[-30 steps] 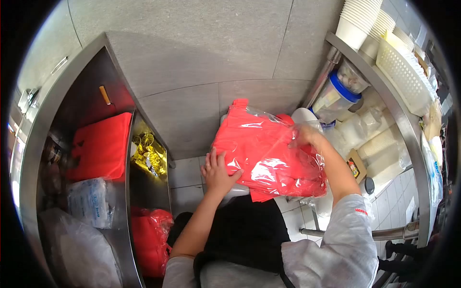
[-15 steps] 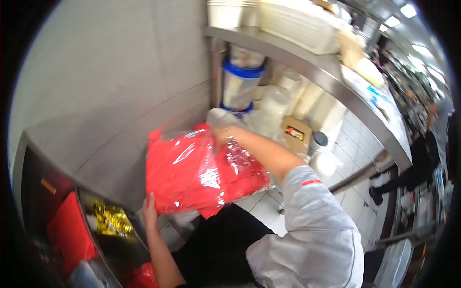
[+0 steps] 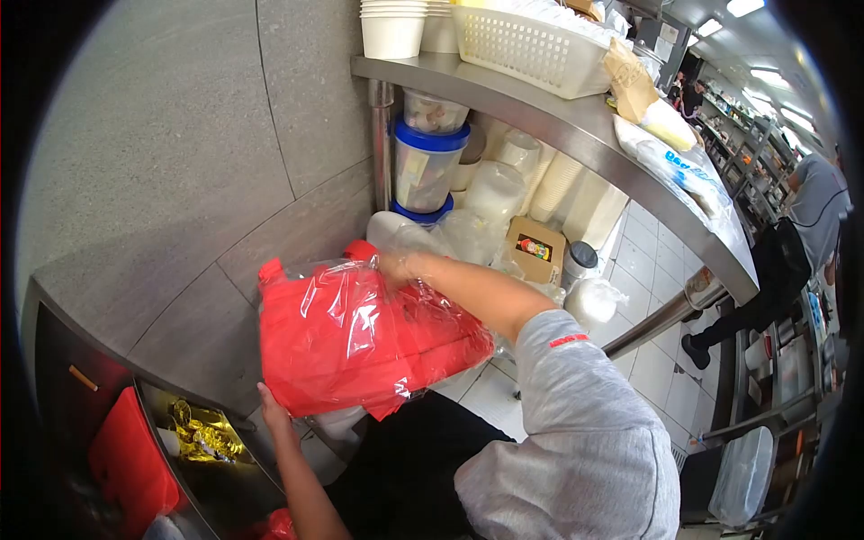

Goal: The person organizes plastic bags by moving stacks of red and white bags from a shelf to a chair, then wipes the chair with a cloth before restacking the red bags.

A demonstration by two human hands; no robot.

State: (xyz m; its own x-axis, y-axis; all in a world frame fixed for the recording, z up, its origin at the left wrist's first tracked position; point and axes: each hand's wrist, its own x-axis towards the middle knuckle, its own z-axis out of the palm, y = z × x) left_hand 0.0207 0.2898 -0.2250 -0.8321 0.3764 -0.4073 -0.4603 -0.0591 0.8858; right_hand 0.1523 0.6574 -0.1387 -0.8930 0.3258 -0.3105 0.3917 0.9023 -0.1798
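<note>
A stack of red folded material in a clear plastic bag (image 3: pixel 346 337) lies in front of me, tilted toward the left wall. My left hand (image 3: pixel 273 407) holds its lower left corner, with part of the fingers hidden under it. At the bag's upper edge, my right hand (image 3: pixel 400 267) reaches into or against the crinkled plastic beside a red roll-like end (image 3: pixel 362 250). The right fingers are mostly hidden by the plastic and the hand itself.
A steel shelf (image 3: pixel 558 99) bears white tubs and a white basket (image 3: pixel 531 49). Beneath it stand blue-lidded containers (image 3: pixel 425 171) and a cardboard box (image 3: pixel 535 249). An open drawer (image 3: pixel 202 486) holds gold foil (image 3: pixel 207 434). A person (image 3: pixel 814 207) stands at far right.
The view has shifted slightly, so the shelf and bag sit further left. Both hands stay at the bag, and its red contents look a little more bunched near my right hand.
</note>
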